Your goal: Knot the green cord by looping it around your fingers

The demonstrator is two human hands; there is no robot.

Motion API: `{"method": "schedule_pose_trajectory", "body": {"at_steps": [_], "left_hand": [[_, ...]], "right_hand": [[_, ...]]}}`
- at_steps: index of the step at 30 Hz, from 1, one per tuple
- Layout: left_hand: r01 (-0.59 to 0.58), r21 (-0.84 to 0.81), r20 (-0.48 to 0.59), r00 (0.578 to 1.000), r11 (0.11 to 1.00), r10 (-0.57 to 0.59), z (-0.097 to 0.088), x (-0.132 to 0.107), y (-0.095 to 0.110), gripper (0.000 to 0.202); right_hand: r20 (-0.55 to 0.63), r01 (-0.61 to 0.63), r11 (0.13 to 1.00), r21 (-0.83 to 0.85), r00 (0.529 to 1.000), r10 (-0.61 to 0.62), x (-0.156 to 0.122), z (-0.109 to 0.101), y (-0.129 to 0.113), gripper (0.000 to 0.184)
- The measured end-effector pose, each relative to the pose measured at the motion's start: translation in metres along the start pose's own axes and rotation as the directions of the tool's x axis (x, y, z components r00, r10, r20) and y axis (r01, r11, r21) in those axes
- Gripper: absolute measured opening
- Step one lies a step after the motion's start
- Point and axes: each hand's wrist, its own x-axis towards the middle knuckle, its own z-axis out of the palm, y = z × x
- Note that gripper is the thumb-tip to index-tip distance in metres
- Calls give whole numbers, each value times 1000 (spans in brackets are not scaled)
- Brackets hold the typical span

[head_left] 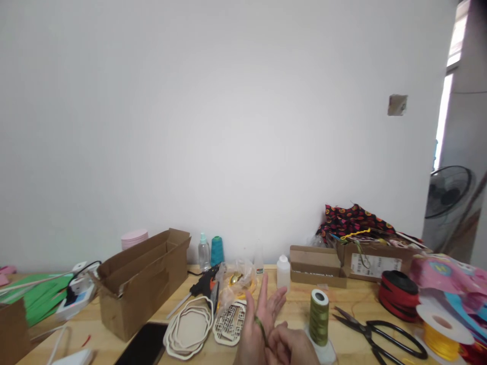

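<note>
Green cord [261, 328]: wound across left hand [258, 324], fingers spread, pointing twelve o'clock.
Right hand [291, 347]: closed, pinching the cord against left palm.
Olive thread spool [318, 317]: upright, at three o'clock of hands.

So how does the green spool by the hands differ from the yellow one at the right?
The green spool stands upright, tall and narrow; the yellow spool is squat and wide with a broad white flange. The green one stands right beside the right hand; the yellow sits far off near the scissors. Both hold wound thread or cord.
</note>
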Motion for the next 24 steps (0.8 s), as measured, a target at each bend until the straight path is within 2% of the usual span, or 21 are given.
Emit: {"method": "schedule_pose_trajectory", "body": {"at_steps": [3,6,8,13,17,21,24], "left_hand": [[15,18,-73,997,1000,-14,4,0,3,51],[-15,-35,-108,994,999,11,2,1,8,50],[-33,-92,-83,996,995,26,-2,2,9,51],[-76,-233,65,993,970,93,-20,6,8,46],[-88,-288,143,981,954,133,-27,4,12,41],[-90,-316,154,978,944,144,-22,2,18,48],[-82,-332,147,979,940,138,-11,1,15,56]], "right_hand": [[12,-24,1000,-2,1000,24,0,-5,-3,6],[39,-19,1000,-4,999,20,1,-7,-4,7],[37,-15,1000,-7,999,15,2,-4,-2,10],[-1,-35,999,1,999,35,1,0,-1,12],[24,-144,975,167,990,142,3,-9,-8,6],[29,-232,903,362,971,238,8,-13,-11,27],[92,-272,888,371,962,257,8,-3,-8,36]]}}
